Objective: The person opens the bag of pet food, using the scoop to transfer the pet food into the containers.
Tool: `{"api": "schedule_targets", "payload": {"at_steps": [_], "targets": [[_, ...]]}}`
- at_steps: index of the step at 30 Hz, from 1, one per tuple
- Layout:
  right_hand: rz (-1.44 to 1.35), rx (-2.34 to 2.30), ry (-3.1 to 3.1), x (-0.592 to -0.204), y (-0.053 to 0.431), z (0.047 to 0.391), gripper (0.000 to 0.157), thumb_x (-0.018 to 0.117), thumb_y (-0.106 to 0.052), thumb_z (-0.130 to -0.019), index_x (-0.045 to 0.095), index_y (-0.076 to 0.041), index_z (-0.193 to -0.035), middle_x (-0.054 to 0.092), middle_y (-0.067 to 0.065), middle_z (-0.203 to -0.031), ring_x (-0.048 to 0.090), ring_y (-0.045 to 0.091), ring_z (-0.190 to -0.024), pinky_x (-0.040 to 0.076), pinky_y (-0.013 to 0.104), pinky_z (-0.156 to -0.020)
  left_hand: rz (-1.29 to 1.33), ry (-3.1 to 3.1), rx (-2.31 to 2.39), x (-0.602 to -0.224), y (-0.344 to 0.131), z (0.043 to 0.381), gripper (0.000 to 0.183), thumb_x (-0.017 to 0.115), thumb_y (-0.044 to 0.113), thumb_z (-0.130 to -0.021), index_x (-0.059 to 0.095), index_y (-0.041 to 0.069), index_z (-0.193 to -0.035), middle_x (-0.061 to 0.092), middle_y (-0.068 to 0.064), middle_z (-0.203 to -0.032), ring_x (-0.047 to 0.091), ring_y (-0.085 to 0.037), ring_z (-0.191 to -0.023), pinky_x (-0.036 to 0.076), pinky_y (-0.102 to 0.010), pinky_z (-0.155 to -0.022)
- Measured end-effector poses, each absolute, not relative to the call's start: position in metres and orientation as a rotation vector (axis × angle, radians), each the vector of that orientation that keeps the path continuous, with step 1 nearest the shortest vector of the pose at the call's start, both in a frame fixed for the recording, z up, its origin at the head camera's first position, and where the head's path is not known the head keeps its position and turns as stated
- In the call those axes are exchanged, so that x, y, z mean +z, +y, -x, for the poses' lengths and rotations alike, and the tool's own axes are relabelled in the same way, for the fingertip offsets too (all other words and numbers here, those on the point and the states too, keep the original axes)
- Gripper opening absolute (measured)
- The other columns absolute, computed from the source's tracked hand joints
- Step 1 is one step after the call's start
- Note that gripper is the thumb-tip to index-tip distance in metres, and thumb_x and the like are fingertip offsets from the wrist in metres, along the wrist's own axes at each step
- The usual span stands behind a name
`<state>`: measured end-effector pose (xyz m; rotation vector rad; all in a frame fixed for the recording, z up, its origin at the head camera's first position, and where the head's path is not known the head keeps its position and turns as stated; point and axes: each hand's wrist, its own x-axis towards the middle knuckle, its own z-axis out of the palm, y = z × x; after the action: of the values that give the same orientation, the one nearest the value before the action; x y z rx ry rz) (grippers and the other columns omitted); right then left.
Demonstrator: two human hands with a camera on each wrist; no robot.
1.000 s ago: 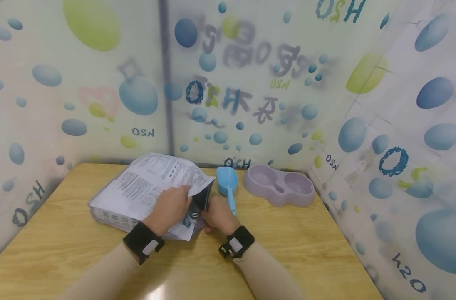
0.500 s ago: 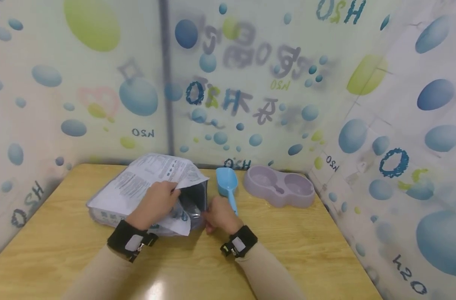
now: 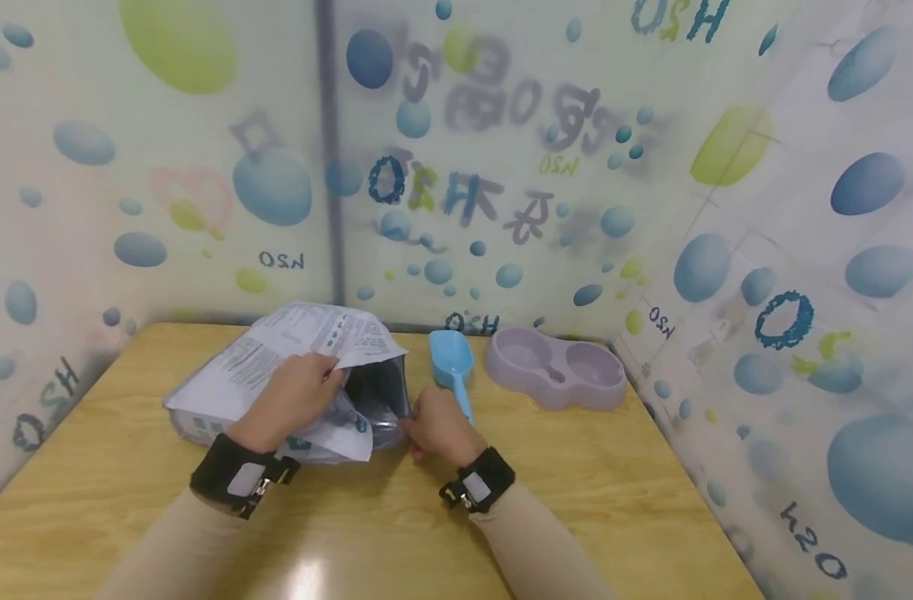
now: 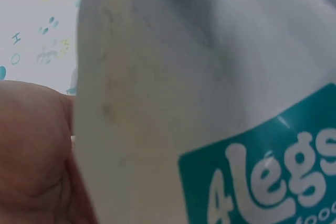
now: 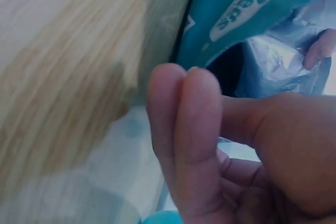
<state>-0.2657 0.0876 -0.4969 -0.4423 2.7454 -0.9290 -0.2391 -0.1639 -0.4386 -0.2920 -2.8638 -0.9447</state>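
A white food bag (image 3: pixel 239 354) lies on its side on the wooden table, its mouth spread wide toward the right with a dark, silvery lining showing. At the upper lip, my left hand (image 3: pixel 295 398) grips the bag's film. My right hand (image 3: pixel 443 427) pinches the opposite edge of the mouth, low and close to the tabletop. In the left wrist view the bag's white side (image 4: pixel 142 77) with a teal "4Legs" label hides most of the left fingers. The right wrist view has the right hand (image 5: pixel 210 145) in front of the bag's teal panel (image 5: pixel 236 19). The contents cannot be seen.
A light blue scoop (image 3: pixel 451 354) lies just behind the right hand, handle pointing toward me. To its right stands a purple-grey double pet bowl (image 3: pixel 554 368). Patterned walls (image 3: pixel 576 150) enclose the back and sides of the wooden table (image 3: pixel 561 500).
My left hand has moved left and slightly up with the bag's lip, so the mouth gapes wider. The right hand keeps its hold nearly in place.
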Motion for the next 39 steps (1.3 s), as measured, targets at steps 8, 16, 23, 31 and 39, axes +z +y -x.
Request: {"api": "schedule_targets", "payload": {"at_steps": [8, 16, 23, 31, 39], "targets": [[0.491, -1.027, 2.754, -0.477, 0.103, 0.265, 0.029, 0.083, -0.013, -0.108, 0.084, -0.002, -0.081, 0.079, 0.008, -0.067, 0.066, 0.012, -0.053, 0.047, 0.025, -0.053, 0.295, -2.886, -1.019, -0.435, -0.161, 0.238, 0.029, 0.059, 0.017, -0.116, 0.070, 0.007, -0.091, 0.051, 0.000, -0.069, 0.055, -0.016, -0.058, 0.039, -0.027, -0.053], [0.498, -1.003, 2.828, -0.463, 0.116, 0.271, 0.018, 0.083, -0.018, -0.108, 0.088, -0.003, -0.098, 0.082, 0.004, -0.077, 0.072, 0.011, -0.063, 0.054, 0.024, -0.060, 0.339, -2.929, -1.031, -0.437, -0.156, 0.237, 0.024, 0.065, 0.019, -0.115, 0.081, 0.001, -0.116, 0.064, -0.003, -0.076, 0.058, -0.016, -0.062, 0.041, -0.027, -0.055], [0.517, -0.944, 3.073, -0.464, 0.128, 0.269, 0.015, 0.085, -0.018, -0.106, 0.085, -0.003, -0.109, 0.087, 0.012, -0.102, 0.082, 0.022, -0.085, 0.064, 0.034, -0.075, 0.342, -2.948, -1.041, -0.439, -0.154, 0.238, 0.038, 0.067, 0.020, -0.114, 0.077, -0.005, -0.141, 0.075, -0.007, -0.087, 0.060, -0.015, -0.062, 0.043, -0.028, -0.053], [0.450, -0.922, 3.230, -0.482, 0.151, 0.272, 0.030, 0.089, -0.015, -0.103, 0.076, 0.004, -0.122, 0.081, 0.022, -0.119, 0.079, 0.036, -0.109, 0.067, 0.050, -0.095, 0.343, -2.986, -1.039, -0.437, -0.155, 0.236, 0.028, 0.069, 0.021, -0.111, 0.083, -0.001, -0.122, 0.060, -0.001, -0.072, 0.054, -0.013, -0.059, 0.040, -0.026, -0.053], [0.375, -1.001, 3.080, -0.488, 0.159, 0.276, 0.049, 0.093, -0.014, -0.099, 0.067, 0.009, -0.133, 0.076, 0.017, -0.102, 0.072, 0.024, -0.086, 0.061, 0.038, -0.075, 0.341, -3.004, -1.011, -0.437, -0.158, 0.233, 0.028, 0.069, 0.025, -0.111, 0.084, 0.002, -0.115, 0.054, 0.001, -0.068, 0.053, -0.013, -0.057, 0.039, -0.026, -0.052]]}}
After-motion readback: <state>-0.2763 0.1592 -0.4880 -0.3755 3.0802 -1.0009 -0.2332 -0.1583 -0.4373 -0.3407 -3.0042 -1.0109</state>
